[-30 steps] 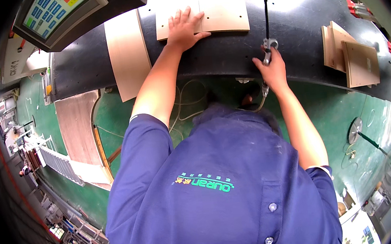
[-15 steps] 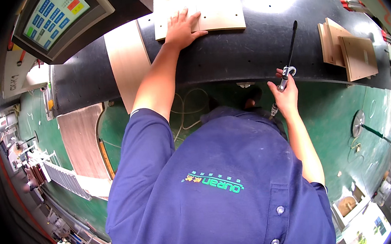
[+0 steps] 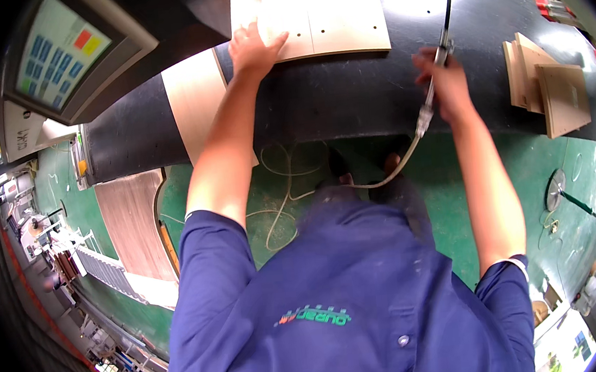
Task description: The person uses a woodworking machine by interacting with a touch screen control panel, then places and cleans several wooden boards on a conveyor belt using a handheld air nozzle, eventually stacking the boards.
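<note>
Grips a slim metal air gun (image 3: pixel 444 40) in the blurred right hand (image 3: pixel 446 79), over the smooth black tabletop (image 3: pixel 347 100); points its thin dark nozzle (image 3: pixel 448 6) forward, with the long axis leaning slightly right. Lays the left hand (image 3: pixel 252 52), spread-fingered, on flat, pale, hole-dotted wooden panels (image 3: pixel 344 22).

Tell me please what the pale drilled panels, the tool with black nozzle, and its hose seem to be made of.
Panels: probably smooth wood-based board, from the even beige face and straight edges; whether veneered, I cannot tell.
Tool: likely bright metal, from its silvery shine; the black nozzle could be plastic or coated metal.
Hose: probably flexible plastic or rubber, pale, as it curves loosely.
</note>
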Available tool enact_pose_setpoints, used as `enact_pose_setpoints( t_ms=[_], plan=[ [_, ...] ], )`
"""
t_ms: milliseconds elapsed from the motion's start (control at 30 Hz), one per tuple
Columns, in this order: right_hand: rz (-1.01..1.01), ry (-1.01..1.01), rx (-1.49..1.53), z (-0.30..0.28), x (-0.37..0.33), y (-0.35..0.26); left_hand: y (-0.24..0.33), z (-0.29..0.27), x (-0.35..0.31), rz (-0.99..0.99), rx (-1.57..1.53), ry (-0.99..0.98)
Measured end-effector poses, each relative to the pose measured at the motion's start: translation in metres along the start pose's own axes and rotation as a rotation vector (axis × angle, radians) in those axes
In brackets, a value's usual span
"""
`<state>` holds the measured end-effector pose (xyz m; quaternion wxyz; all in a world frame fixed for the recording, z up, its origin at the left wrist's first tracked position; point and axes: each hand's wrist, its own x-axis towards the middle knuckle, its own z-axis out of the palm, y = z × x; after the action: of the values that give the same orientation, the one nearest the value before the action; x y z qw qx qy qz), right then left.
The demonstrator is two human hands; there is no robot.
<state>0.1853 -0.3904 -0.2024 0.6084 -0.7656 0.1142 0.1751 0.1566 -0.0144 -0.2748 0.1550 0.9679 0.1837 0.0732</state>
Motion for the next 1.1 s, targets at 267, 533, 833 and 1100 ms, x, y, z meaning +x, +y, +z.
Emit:
enact_pose_setpoints(
  t_ms=[267, 533, 833, 1100],
  plan=[
    [-0.107, -0.127, -0.132, 0.055, 0.123, -0.023, -0.018, -0.003, 0.011, -0.099, -0.037, -0.094],
    [-0.111, -0.145, 0.037, 0.08, 0.133, -0.009, -0.017, -0.001, 0.007, -0.072, -0.008, -0.085],
    [-0.117, -0.078, -0.057, 0.071, 0.132, -0.013, -0.02, -0.011, 0.023, -0.018, 0.006, -0.066],
    [0.009, -0.221, 0.436, 0.041, 0.114, -0.11, -0.026, -0.122, 0.069, 0.097, -1.088, -0.281]
  ],
)
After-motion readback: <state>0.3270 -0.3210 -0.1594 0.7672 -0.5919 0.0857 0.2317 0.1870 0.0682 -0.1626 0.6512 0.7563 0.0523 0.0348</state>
